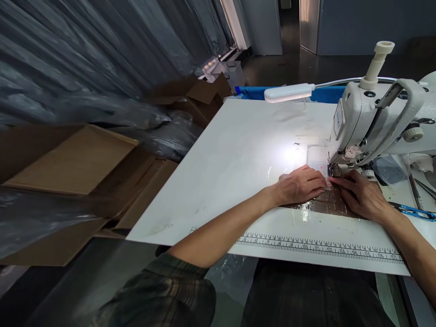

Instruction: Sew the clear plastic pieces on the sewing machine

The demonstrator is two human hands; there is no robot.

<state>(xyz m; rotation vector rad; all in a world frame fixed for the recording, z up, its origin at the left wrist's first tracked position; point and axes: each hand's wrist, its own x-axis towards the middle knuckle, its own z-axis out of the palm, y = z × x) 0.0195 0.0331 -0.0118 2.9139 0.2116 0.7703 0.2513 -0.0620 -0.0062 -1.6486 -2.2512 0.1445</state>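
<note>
A white sewing machine (354, 122) stands at the right of the table. Under its needle area lies a clear plastic sheet (317, 156) with small pinkish marks. My left hand (301, 184) rests on the near left part of this sheet, its bent fingers pressed together on the edge beside the presser foot. From the other side, my right hand (366, 194) reaches in with the index finger stretched to the sheet's edge, just in front of the foot. Its thumb is apart, over a brown taped patch (316, 206) on the tabletop. The needle tip is too small to make out.
A printed ruler (306, 247) runs along the front edge of the white table (218, 181). A lamp (289, 93) shines from behind. Blue-handled thread snips (413, 211) and tweezers (425, 187) lie at the right. Cardboard boxes (71, 159) and plastic wrap stand left.
</note>
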